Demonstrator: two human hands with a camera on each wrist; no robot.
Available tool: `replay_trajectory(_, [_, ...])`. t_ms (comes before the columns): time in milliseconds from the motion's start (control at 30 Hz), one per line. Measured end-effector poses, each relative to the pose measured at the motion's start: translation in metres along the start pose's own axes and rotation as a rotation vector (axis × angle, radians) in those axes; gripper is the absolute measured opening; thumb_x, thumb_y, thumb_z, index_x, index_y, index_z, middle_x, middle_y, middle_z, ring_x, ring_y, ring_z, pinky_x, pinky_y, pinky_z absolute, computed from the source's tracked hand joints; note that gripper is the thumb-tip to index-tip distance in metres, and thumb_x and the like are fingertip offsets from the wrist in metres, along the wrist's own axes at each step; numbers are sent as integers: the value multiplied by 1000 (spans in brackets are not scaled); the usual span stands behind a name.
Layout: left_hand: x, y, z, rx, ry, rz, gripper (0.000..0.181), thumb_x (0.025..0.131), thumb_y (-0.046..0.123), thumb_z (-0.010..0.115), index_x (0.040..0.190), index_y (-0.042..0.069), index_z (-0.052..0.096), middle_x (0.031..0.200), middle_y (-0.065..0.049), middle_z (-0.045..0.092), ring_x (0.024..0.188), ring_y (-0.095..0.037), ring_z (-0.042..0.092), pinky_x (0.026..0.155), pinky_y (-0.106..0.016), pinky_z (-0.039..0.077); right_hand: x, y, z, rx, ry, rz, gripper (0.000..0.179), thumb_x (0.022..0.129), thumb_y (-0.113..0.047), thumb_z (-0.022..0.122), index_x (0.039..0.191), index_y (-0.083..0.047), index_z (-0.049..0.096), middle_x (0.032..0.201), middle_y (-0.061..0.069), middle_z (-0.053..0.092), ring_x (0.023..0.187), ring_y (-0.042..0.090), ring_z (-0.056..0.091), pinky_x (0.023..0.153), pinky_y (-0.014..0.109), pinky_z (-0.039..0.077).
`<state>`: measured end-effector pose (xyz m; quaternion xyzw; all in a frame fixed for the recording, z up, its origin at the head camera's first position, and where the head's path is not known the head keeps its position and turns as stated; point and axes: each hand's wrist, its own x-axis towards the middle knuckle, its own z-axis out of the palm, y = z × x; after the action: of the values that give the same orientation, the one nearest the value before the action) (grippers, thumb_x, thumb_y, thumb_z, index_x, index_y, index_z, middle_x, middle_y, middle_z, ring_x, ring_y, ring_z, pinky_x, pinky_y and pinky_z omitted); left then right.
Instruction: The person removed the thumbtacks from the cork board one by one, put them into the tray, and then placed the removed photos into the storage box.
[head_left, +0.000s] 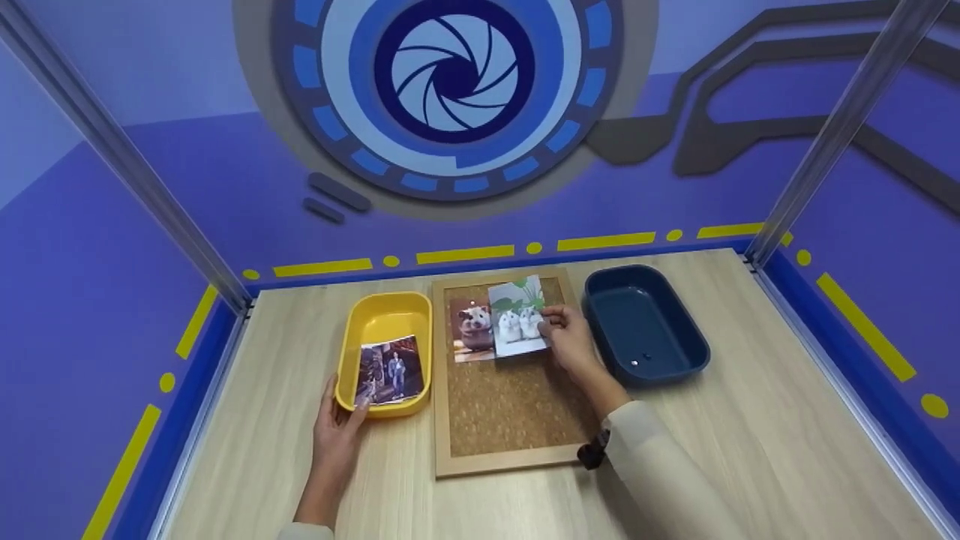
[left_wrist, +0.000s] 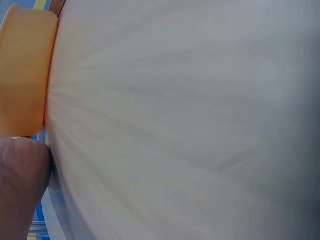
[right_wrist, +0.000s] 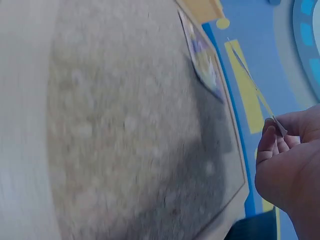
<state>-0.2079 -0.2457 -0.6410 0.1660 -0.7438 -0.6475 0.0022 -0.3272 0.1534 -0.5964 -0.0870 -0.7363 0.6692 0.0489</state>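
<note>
My right hand [head_left: 568,337] pinches the right edge of a photo [head_left: 517,330] of white hamsters under green leaves. In the right wrist view that photo [right_wrist: 255,85] is seen edge-on, standing off the cork board [right_wrist: 125,120]. Its left side overlaps a brown hamster photo [head_left: 471,341] on the cork board [head_left: 517,412] in the head view; a small pin shows near that one's top. My left hand [head_left: 337,431] grips the near left corner of a yellow tray [head_left: 386,306], thumb at the rim. Inside lie photos [head_left: 390,371], the top one showing a standing person.
Right of the board stands a dark blue tray [head_left: 637,315] with a few small shiny pieces in it. All sit on a light wooden table [head_left: 765,420]. Blue-purple printed panels [head_left: 187,172] and metal posts [head_left: 840,135] close off the back and sides.
</note>
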Motion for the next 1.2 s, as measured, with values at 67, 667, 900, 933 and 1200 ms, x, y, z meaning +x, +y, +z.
replay_trajectory(67, [1, -1, -1, 5, 2, 7, 88, 107, 35, 65, 173, 36, 7, 184, 4, 6, 171, -27, 9, 138, -49, 18, -4, -3, 6, 23, -12, -18, 22, 95, 7, 65, 116, 6, 67, 103, 10, 65, 91, 14, 58, 74, 19, 49])
replay_trajectory(667, [1, 0, -1, 2, -1, 4, 91, 105, 32, 69, 173, 36, 8, 183, 3, 9, 171, -26, 13, 138, -48, 20, -34, -22, 62, 119, -157, -67, 32, 93, 10, 66, 124, 13, 62, 106, 19, 66, 90, 14, 58, 72, 17, 49])
replay_trajectory(900, [0, -1, -2, -27, -7, 11, 92, 105, 30, 70, 173, 38, 8, 183, 4, 9, 171, -26, 12, 138, -47, 20, -44, -22, 93, 129, -213, -50, 32, 92, 10, 66, 124, 11, 62, 105, 13, 65, 92, 14, 58, 75, 18, 51])
replay_trajectory(933, [0, -1, -3, -30, -10, 13, 93, 105, 30, 70, 173, 37, 8, 183, 4, 8, 171, -27, 12, 138, -48, 19, -45, -22, 97, 132, -218, -49, 32, 91, 11, 66, 123, 11, 62, 105, 13, 65, 92, 14, 58, 76, 18, 51])
replay_trajectory(1200, [2, 1, -3, -7, 0, 6, 91, 105, 30, 70, 173, 35, 9, 183, 2, 8, 171, -28, 12, 138, -48, 20, -57, -27, 129, 36, -248, -54, 33, 90, 6, 70, 123, 6, 65, 112, 15, 68, 97, 15, 61, 83, 21, 54])
